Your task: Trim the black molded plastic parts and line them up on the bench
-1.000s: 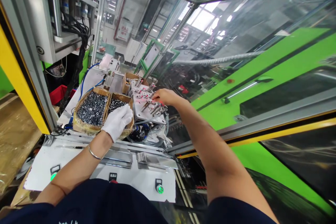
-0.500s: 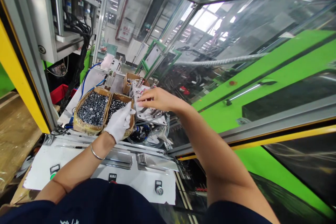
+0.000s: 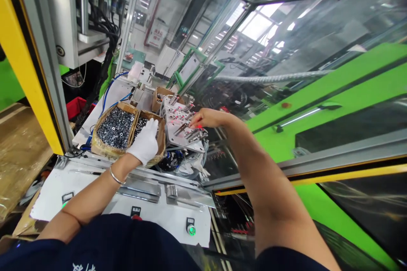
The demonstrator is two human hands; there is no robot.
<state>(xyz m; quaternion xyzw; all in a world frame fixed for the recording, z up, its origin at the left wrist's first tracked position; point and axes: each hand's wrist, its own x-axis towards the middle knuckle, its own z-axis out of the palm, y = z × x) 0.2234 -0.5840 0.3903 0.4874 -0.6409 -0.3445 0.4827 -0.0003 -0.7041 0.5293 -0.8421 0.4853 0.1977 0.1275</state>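
Observation:
My left hand (image 3: pixel 145 142), in a white glove, lies over a cardboard box of small metal parts (image 3: pixel 161 135), its fingers stretched out above the pieces. Left of it, a second box (image 3: pixel 110 150) is filled with ring-like metal pieces (image 3: pixel 116 127). At the right side of a metal fixture plate (image 3: pixel 173 129) with pins and red light spots is my right hand (image 3: pixel 208 117), bare. Its fingers are bent down and pressed together by the metal cylinders (image 3: pixel 192 133); whatever sits between the fingertips is too small to make out.
Behind the fixture stands a smaller cardboard box (image 3: pixel 158 100). Clear panels in metal frames enclose the bench on the right. In front is a white panel (image 3: pixel 159 224) with a green-lit button (image 3: pixel 191 230). Tubing (image 3: pixel 187 167) lies below the fixture.
My right hand has moved right along the fixture, its fingers now pointing down. My left hand has gone from a closed shape to stretched fingers over the box. The right panel button now glows green.

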